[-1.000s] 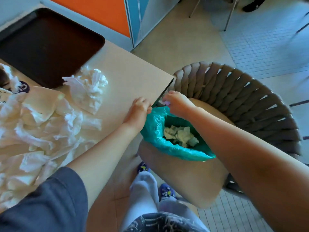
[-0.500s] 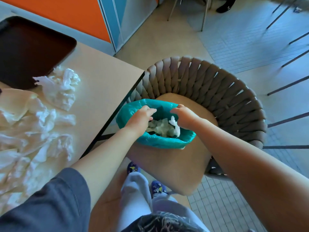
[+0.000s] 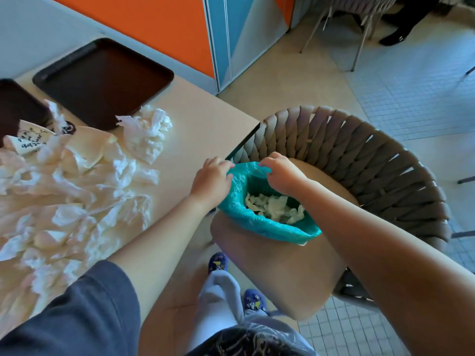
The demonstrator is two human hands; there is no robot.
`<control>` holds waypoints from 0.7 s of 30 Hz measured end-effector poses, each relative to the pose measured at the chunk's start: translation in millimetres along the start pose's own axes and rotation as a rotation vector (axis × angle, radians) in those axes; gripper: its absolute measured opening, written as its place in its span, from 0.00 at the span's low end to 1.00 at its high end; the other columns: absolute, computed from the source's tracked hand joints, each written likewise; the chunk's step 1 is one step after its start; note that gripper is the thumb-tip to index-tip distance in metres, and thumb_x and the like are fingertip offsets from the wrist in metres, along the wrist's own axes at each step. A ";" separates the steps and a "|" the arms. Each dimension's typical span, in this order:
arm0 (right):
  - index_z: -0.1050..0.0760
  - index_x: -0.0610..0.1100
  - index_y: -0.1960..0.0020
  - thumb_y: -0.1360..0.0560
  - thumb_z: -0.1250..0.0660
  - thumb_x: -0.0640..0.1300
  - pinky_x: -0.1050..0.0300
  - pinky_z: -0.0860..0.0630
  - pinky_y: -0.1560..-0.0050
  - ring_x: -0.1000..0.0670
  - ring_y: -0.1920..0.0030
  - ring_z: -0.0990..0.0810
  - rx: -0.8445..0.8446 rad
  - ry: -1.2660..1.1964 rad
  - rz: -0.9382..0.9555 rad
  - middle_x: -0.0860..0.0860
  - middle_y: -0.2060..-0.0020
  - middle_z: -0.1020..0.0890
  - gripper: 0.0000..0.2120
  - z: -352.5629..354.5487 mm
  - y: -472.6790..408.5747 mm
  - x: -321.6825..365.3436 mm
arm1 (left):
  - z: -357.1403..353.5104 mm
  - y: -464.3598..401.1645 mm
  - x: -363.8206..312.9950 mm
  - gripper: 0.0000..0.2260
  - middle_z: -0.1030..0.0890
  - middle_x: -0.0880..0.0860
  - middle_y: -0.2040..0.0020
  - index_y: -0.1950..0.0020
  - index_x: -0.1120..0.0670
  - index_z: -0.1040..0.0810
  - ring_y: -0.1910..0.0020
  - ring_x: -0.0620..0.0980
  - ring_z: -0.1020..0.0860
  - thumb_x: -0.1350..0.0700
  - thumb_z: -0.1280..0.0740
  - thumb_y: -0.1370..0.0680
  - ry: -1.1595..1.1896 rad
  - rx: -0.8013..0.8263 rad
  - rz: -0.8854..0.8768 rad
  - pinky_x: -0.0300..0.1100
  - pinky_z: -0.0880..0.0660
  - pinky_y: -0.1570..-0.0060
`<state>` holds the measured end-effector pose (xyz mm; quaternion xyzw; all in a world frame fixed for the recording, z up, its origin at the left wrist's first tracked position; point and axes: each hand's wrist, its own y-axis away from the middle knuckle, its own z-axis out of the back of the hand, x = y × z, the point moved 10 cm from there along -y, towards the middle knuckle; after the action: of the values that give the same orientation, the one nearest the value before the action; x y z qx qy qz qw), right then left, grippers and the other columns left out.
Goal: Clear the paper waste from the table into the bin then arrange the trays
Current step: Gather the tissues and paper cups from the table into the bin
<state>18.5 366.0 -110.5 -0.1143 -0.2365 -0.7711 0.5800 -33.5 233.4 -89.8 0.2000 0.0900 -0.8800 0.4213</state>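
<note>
A small bin lined with a teal bag (image 3: pixel 267 224) stands on a chair seat beside the table corner, with crumpled paper (image 3: pixel 275 208) inside it. My left hand (image 3: pixel 212 177) grips the bag's rim on the table side. My right hand (image 3: pixel 281 173) grips the far rim, fingers curled over the plastic. A large heap of crumpled white paper waste (image 3: pixel 64 191) covers the left of the table (image 3: pixel 205 129). A separate crumpled wad (image 3: pixel 150 131) lies near a dark brown tray (image 3: pixel 102 80). A second dark tray (image 3: pixel 15 106) shows at the left edge.
The bin's chair (image 3: pixel 372 160) has a woven grey back curving round behind it. My feet in blue slippers (image 3: pixel 235 281) stand between table and chair. An orange and blue partition (image 3: pixel 205 29) rises behind the table. Metal chair legs (image 3: pixel 359 42) and someone's dark shoe (image 3: pixel 393 38) are far right.
Both hands have moved from inside the bin's mouth to its far rim and now grip the teal bag. The view has swung left, showing more table and trays.
</note>
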 end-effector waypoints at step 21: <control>0.39 0.46 0.28 0.26 0.33 0.39 0.50 0.41 0.30 0.41 0.29 0.37 0.049 -0.097 0.420 0.45 0.25 0.44 0.29 -34.4 -148.6 227.0 | 107.7 -24.2 218.1 0.16 0.25 0.54 0.42 0.45 0.52 0.25 0.40 0.56 0.33 0.45 0.33 0.28 -0.374 -0.120 0.474 0.50 0.40 0.41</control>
<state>-187.4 190.1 -72.3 -0.1840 -0.2539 -0.6211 0.7183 -205.3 59.5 -86.1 0.0247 0.0136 -0.7720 0.6350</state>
